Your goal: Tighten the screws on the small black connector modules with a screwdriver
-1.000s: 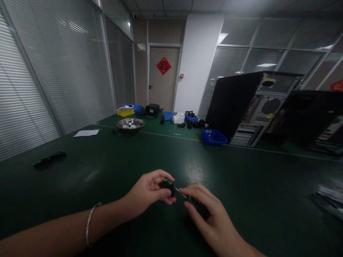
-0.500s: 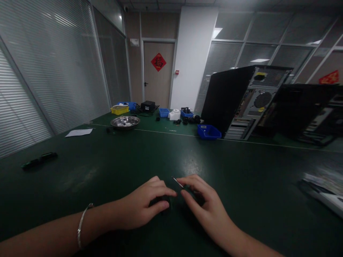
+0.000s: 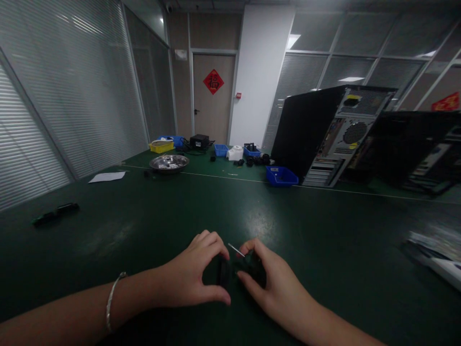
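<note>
My left hand (image 3: 200,271) rests low over the green table, thumb and fingers curved around a small dark rounded object (image 3: 224,273). Much of that object's outline melts into the dark tabletop, so its kind is unclear. Just to the right, my right hand (image 3: 272,274) is closed on a slim tool with a thin metal shaft (image 3: 236,250). The shaft points up and to the left, towards my left fingertips; the tool's other end is hidden in the dark of my palm. The two hands are close together but apart.
A black-and-green tool-like item (image 3: 55,214) and a paper sheet (image 3: 107,177) lie left. Farther back are a metal dish (image 3: 169,169), a blue bin (image 3: 282,181), a white plastic part (image 3: 235,153) and a computer tower (image 3: 309,129). A pale, blurred item (image 3: 437,259) sits right.
My left thumb and fingers have spread wider, showing more of the dark object. My right fingers have curled in, and the metal shaft has tilted flatter and shifted slightly left and down.
</note>
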Available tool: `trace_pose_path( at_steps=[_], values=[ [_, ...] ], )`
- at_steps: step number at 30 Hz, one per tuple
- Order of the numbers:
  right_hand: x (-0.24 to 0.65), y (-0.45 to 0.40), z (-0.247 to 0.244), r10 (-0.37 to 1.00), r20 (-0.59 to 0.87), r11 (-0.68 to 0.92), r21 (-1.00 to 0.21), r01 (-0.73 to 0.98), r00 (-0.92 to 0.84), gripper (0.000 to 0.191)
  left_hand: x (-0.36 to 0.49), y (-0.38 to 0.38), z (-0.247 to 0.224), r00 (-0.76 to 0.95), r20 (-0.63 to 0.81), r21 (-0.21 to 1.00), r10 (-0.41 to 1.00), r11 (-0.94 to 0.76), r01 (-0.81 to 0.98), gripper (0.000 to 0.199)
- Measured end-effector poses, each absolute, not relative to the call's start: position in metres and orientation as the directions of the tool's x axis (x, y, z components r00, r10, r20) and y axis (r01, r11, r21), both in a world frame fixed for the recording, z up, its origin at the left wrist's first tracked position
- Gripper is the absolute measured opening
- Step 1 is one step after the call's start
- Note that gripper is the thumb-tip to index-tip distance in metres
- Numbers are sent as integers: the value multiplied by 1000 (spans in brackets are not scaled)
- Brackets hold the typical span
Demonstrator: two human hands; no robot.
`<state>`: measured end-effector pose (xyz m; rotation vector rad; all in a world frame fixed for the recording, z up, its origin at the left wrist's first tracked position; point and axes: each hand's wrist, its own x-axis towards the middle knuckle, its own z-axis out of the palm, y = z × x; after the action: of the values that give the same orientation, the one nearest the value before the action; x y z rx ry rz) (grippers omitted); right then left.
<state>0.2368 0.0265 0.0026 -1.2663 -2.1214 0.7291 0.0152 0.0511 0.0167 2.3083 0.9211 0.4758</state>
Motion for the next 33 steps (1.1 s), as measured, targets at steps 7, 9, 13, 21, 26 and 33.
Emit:
trace_pose_path(
  at_steps=[7,9,13,21,26,33],
  values=[
    [235,24,2,891,141,417,-628,657,-432,28,11,63,7,610,89,867,788,-363,342,41],
    [236,26,0,884,159,431,-642,634,-440,27,11,66,5,596,43,948,802,-220,228,45],
    [237,28,-1,877,168,437,-668,602,-451,16,12,67,5,618,0,997,786,-49,62,47],
    [239,37,-3,916,264,380,-811,445,-302,6,15,63,8,610,-12,994,793,-59,97,44],
    [237,37,-2,927,266,336,-900,276,-263,6,15,61,7,611,-6,976,792,-128,175,46],
    [234,34,1,953,103,145,-981,130,-285,19,16,60,5,611,42,978,791,-158,136,45]
  ],
)
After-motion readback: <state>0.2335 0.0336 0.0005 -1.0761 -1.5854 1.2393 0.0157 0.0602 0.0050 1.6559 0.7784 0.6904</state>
